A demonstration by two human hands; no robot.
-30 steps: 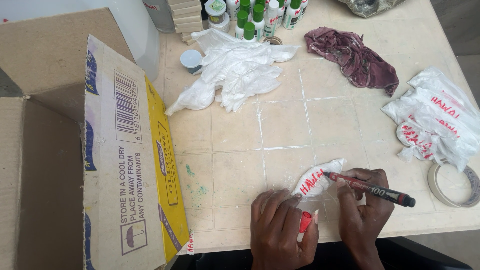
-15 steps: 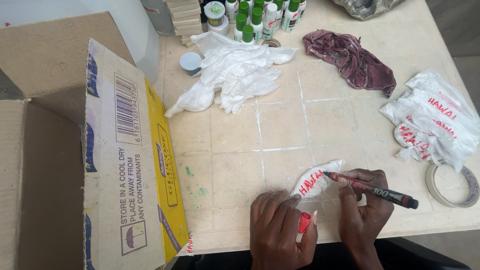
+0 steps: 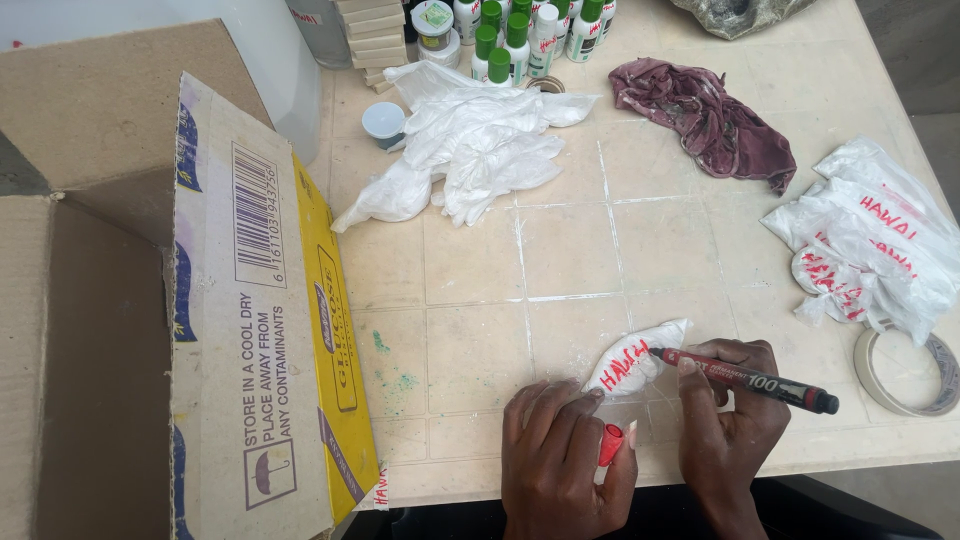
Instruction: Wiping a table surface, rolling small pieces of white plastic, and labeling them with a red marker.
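Note:
A small white filled plastic pouch [image 3: 640, 352] with red writing lies on the tiled table near its front edge. My right hand [image 3: 735, 425] grips a red marker [image 3: 745, 379], whose tip rests on the pouch. My left hand [image 3: 562, 468] lies flat just left of it, fingertips pinning the pouch's lower end. The marker's red cap [image 3: 609, 445] is tucked between my left fingers.
An open cardboard box [image 3: 180, 300] fills the left side. Crumpled white plastic bags [image 3: 470, 150], a maroon cloth [image 3: 710, 120] and green-capped bottles [image 3: 510, 40] lie farther back. Written-on pouches [image 3: 870, 250] pile at the right, beside a roll of tape [image 3: 905, 370].
The marker and both hands stay almost still on the pouch; only the view has shifted slightly.

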